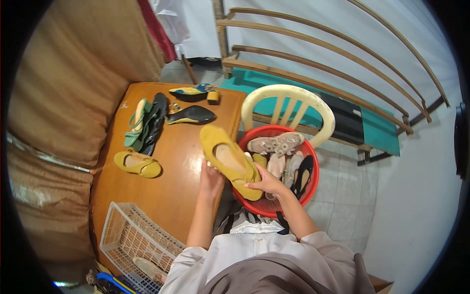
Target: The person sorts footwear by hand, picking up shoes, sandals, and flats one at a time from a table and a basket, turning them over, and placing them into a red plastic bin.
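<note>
Two bare hands hold up a yellow shoe [229,158], the right hand [269,183] closed on its near end, the left hand [210,181] loosely curled alongside, its grip unclear. More footwear [275,169] lies in the red basket [317,171]; on the wooden table [181,147], the matching yellow shoe [148,167] is down, with green sandals [133,138], black sandals [159,105] and two heeled shoes [193,114] beyond.
</note>
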Tool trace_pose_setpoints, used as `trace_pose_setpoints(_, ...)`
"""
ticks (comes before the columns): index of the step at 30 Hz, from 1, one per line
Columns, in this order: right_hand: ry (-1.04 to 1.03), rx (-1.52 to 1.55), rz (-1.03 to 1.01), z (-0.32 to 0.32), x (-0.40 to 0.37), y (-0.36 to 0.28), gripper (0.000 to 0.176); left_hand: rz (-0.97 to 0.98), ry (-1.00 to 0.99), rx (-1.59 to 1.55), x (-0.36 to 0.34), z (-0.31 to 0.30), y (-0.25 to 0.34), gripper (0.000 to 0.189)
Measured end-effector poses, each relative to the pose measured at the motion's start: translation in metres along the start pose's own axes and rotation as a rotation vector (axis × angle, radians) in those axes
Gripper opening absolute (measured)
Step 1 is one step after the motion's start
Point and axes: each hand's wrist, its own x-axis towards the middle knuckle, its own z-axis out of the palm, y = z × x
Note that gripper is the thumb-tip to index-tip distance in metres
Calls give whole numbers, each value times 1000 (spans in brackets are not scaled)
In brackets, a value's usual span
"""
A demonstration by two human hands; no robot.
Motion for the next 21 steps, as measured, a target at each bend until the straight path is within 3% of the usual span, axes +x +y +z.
trace_pose_setpoints(3,-43,2,154,-22,-21,15,77,-201,211,135,29,-17,-9,42)
trace_pose_setpoints(7,54,-24,226,-41,-46,24,82,-194,174,412,38,-17,-56,40)
trace_pose_setpoints(10,172,-39,136,-57,-56,51,88,-176,86,496,37,-3,-86,40)
trace_pose_setpoints(12,235,81,99,-68,-62,63,83,-139,33,561,38,6,-105,42)
trace_pose_setpoints(14,299,203,64,-78,-67,83,79,-185,79,622,43,4,-123,52)
trace_pose_setpoints(15,320,301,77,-81,-69,89,69,-220,54,700,42,5,-127,63)
trace_pose_setpoints(18,341,469,292,-97,-71,111,62,-501,225,877,39,8,-127,68)
trace_pose_setpoints(21,398,531,397,-103,-67,136,57,-482,324,848,36,-17,-123,57)
